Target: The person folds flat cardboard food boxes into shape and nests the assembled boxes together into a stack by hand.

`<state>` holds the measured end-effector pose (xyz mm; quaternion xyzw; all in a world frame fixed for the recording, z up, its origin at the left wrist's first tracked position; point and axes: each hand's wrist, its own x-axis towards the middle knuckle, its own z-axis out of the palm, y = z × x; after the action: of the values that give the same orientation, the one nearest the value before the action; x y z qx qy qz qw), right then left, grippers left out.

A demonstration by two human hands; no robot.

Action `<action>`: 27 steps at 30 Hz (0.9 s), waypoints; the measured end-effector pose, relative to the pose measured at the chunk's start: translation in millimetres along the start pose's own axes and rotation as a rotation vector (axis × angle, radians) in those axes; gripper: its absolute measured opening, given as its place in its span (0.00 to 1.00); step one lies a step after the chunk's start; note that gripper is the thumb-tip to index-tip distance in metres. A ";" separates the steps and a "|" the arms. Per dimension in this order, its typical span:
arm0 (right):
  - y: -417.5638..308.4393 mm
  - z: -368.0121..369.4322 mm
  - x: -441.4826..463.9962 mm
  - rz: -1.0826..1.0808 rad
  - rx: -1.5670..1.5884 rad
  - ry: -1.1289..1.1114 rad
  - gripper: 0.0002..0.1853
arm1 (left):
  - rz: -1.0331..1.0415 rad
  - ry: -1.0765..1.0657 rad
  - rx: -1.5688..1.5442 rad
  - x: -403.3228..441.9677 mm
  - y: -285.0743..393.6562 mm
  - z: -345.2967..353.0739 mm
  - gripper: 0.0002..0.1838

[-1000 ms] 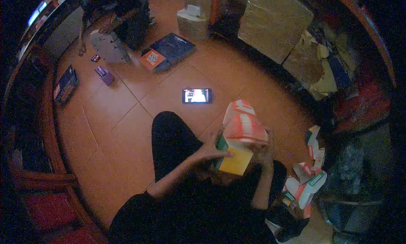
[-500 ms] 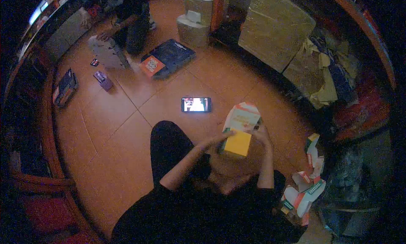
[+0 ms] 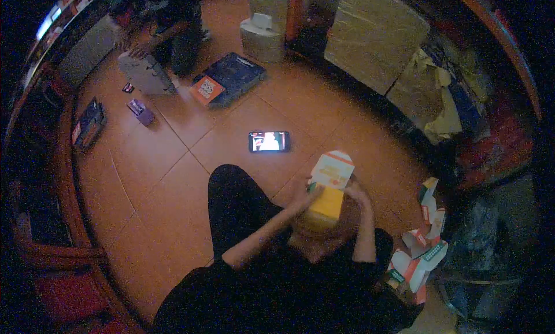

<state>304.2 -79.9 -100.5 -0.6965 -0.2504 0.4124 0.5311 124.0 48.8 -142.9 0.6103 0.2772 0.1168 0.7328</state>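
A small carton [image 3: 328,202] with a yellow face is held between my two hands, above my crossed legs. Its white flap [image 3: 332,169] with an orange edge stands up on the far side. My left hand [image 3: 303,196] grips the carton's left side, fingers partly behind it. On the right side, my right hand [image 3: 358,193] has its fingers closed against the carton near the flap. A lit phone [image 3: 269,141] lies on the floor just beyond.
Several opened cartons [image 3: 417,259] lie in a heap at my right. A dark flat box [image 3: 238,74] carries an orange card [image 3: 207,90]. A purple item [image 3: 140,112] lies farther left. Another person [image 3: 173,33] crouches at the back left, hands on a pale panel [image 3: 144,74]. Large cardboard [image 3: 376,36] leans back right.
The carton has turned, its red-and-white striped side giving way to the yellow face and white flap, and most recently moved slightly lower. The other person's hands and head have shifted over the panel.
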 end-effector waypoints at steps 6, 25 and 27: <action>-11.5 9.5 -51.1 -0.024 -0.130 0.031 0.41 | 0.320 0.121 0.533 -72.5 87.0 7.2 0.31; -53.6 95.4 -98.6 0.056 -0.203 0.561 0.33 | 0.406 0.044 1.279 -81.8 105.2 51.7 0.22; -31.4 94.4 -85.0 -0.060 -0.165 0.596 0.32 | 0.431 0.103 1.200 -78.3 96.6 52.6 0.22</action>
<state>182.3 -86.7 -53.6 -0.8197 -0.1368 0.1526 0.5349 105.0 -12.8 -24.3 0.9501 0.2004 0.1154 0.2094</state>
